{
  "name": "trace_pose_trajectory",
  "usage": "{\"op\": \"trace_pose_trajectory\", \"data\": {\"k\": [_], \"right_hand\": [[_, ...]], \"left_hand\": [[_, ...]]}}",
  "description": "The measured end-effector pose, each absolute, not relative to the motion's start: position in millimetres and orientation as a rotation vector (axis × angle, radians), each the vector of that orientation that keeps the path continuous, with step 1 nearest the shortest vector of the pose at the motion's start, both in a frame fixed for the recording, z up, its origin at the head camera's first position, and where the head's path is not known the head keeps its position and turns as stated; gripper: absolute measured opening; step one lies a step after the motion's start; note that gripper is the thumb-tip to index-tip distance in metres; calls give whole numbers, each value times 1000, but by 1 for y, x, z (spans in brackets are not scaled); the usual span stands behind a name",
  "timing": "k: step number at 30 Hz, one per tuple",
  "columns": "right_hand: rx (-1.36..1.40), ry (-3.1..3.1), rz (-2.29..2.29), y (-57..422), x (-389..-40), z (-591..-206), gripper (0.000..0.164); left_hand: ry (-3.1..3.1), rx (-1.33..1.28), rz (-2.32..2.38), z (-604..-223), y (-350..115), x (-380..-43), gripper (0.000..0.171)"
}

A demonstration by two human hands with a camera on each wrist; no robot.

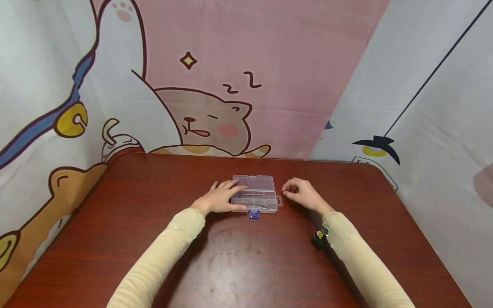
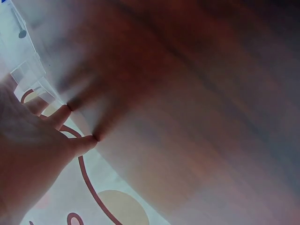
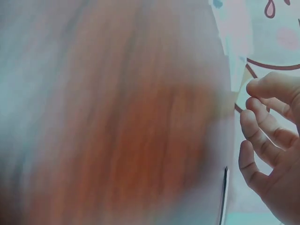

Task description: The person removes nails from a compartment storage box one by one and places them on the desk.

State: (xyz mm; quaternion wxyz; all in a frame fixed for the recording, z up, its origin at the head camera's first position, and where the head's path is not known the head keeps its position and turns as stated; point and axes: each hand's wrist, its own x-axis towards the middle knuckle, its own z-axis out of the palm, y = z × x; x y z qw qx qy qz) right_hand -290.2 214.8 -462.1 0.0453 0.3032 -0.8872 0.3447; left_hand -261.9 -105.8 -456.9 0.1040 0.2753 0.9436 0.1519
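Note:
A clear plastic compartment box [image 1: 254,194] stands on the table with its lid [image 1: 259,183] raised at the back and a blue latch [image 1: 254,213] at the front. Thin metal pieces [image 1: 262,205] lie inside. My left hand [image 1: 221,198] rests on the box's left side, fingers spread. In the left wrist view, a metal pin with a round head [image 2: 21,33] shows through the plastic. My right hand [image 1: 302,194] is just right of the box, fingers loosely bent, thumb and index tips close together, nothing visible between them. A slim pointed rod [image 3: 224,197] lies near its fingers.
The brown wooden table [image 1: 239,265] reaches back to a cartoon-printed cloth [image 1: 285,77], which also hangs along both sides. A clear hanging tab [image 1: 279,200] sticks out from the box's right end. A black wrist device [image 1: 319,238] sits by the right sleeve.

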Motion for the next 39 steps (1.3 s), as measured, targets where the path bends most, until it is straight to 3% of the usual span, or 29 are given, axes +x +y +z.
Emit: {"op": "trace_pose_trajectory", "data": {"k": [27,39], "right_hand": [[1009,-2688,1164,166,-284,-458,5],[1171,-2801,1105,158,-285,-466,17]], "left_hand": [[2774,800,440,-456,-103,-262,83],[2774,798,455,-456,-105,-262,82]]}}
